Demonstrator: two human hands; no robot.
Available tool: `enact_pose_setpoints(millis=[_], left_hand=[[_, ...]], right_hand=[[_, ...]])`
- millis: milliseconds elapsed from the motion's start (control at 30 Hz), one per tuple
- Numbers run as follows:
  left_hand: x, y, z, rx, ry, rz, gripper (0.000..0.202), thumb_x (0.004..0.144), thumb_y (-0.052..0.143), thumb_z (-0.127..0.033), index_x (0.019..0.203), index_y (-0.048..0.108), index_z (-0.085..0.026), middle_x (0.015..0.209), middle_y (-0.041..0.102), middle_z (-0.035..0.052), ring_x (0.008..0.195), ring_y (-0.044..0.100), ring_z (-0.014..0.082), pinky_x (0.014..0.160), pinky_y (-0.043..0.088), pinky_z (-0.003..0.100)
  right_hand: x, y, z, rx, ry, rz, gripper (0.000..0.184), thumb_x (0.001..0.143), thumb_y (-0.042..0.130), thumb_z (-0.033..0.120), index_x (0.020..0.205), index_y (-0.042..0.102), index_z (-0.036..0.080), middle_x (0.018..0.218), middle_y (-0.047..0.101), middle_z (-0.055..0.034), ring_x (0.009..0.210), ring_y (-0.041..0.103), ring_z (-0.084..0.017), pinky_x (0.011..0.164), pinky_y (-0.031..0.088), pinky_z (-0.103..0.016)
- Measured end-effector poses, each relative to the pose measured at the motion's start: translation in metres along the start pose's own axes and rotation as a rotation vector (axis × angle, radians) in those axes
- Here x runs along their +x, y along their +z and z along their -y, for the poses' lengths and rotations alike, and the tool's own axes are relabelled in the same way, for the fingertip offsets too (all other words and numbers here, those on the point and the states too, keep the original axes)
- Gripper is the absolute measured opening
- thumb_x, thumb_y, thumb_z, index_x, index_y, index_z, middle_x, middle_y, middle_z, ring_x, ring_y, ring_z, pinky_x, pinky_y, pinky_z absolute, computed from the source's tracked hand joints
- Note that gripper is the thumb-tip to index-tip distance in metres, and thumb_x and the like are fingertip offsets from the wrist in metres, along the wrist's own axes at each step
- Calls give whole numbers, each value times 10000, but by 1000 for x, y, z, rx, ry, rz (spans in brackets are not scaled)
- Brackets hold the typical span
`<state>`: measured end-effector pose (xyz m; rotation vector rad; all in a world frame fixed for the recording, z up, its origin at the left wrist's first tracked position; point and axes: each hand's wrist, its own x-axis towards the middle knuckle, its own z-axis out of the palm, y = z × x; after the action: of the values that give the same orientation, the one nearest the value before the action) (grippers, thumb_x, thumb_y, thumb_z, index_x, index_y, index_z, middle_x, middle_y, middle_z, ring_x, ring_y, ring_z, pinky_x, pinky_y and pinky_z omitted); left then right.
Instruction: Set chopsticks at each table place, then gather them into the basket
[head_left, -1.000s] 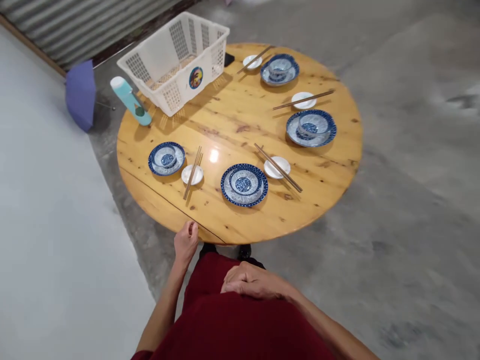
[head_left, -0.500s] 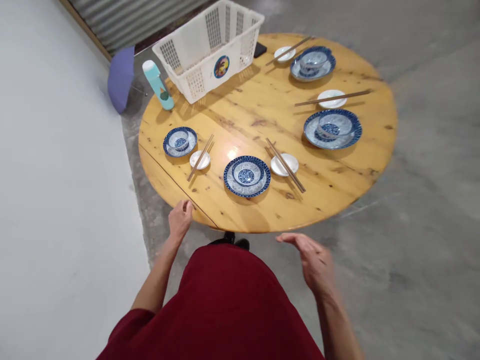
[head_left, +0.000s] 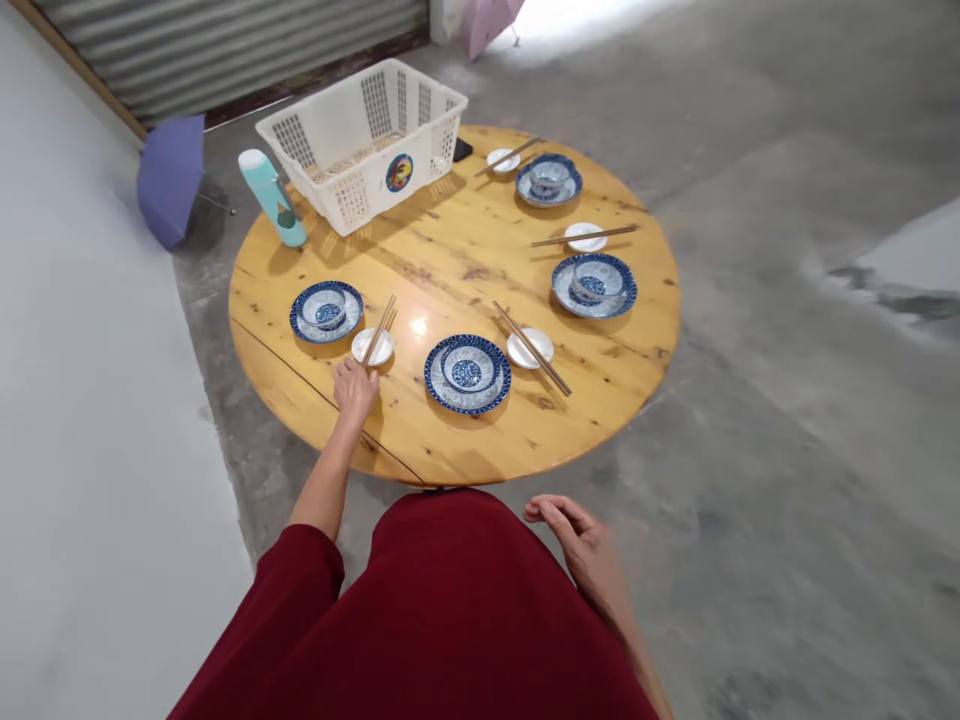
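Observation:
My left hand [head_left: 355, 392] is closed around the near end of a pair of chopsticks [head_left: 384, 318], its fingertips partly hidden. The far ends rest across a small white dish [head_left: 381, 352]. To the left of it is a blue-and-white plate [head_left: 300, 327] with a small bowl [head_left: 324, 305] on it. Over the floor, off the near table edge, my right hand [head_left: 576, 540] hangs with loosely bent fingers and nothing in it. In front of me lies another patterned plate [head_left: 435, 385] with a bowl [head_left: 469, 372]; right of that, chopsticks [head_left: 551, 372] cross a white dish [head_left: 517, 350].
The round wooden table [head_left: 465, 450] bears two more settings on its right side, with a plate [head_left: 559, 290] and a farther plate [head_left: 531, 190]. A white plastic basket [head_left: 360, 195], a turquoise bottle [head_left: 274, 200] and a dark flat object [head_left: 463, 150] stand farther back. Umbrellas lie on the floor beyond.
My left hand has moved from the table's edge forward onto the near end of the left chopsticks. My right hand's fingers are more bent. The view has shifted, showing more floor and a pink umbrella.

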<state>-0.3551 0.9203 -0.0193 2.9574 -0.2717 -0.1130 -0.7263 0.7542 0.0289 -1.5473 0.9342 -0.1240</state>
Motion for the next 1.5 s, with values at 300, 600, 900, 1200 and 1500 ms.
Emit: enact_pose_setpoints(millis=[300, 600, 900, 1200, 1500], left_hand=[[28, -3, -3, -34, -40, 97, 458, 936, 462, -147, 1333, 485, 80, 1316, 604, 384, 1221, 639, 441, 994, 504, 499], [26, -13, 7, -78, -60, 82, 459, 954, 425, -203, 1343, 580, -15, 1213, 707, 307, 1166, 683, 412, 997, 502, 501], [-29, -20, 14, -472, 104, 32, 395, 980, 383, -348, 1137, 700, -171, 846, 726, 94, 885, 699, 266, 856, 521, 350], [-105, -29, -87, -980, 273, 402, 374, 988, 426, -478, 1009, 665, -192, 755, 641, 8, 549, 496, 122, 544, 414, 246], [-138, 39, -208, -1486, -70, 657, 315, 890, 698, -446, 919, 666, -134, 796, 700, 46, 569, 561, 71, 551, 421, 192]], right_hand=[[4, 16, 49, 115, -85, 212, 493, 921, 605, 646, 972, 776, 187, 972, 800, -96, 949, 729, -252, 922, 538, -352], [35, 91, 114, -46, -339, 1210, 425, 1039, 526, 462, 1184, 766, 142, 1214, 765, -72, 1092, 703, -171, 961, 479, -208], [36, 102, 98, 14, -278, 1256, 392, 1029, 532, 469, 1048, 767, 156, 1135, 774, -52, 1109, 690, -182, 982, 482, -211], [34, 59, 106, 23, -301, 1172, 548, 1007, 452, 628, 821, 668, 159, 843, 692, -20, 816, 630, -154, 813, 485, -234], [44, -15, 78, 50, -314, 1159, 532, 995, 518, 614, 974, 762, 142, 1049, 771, -78, 1014, 696, -207, 976, 498, -292]])
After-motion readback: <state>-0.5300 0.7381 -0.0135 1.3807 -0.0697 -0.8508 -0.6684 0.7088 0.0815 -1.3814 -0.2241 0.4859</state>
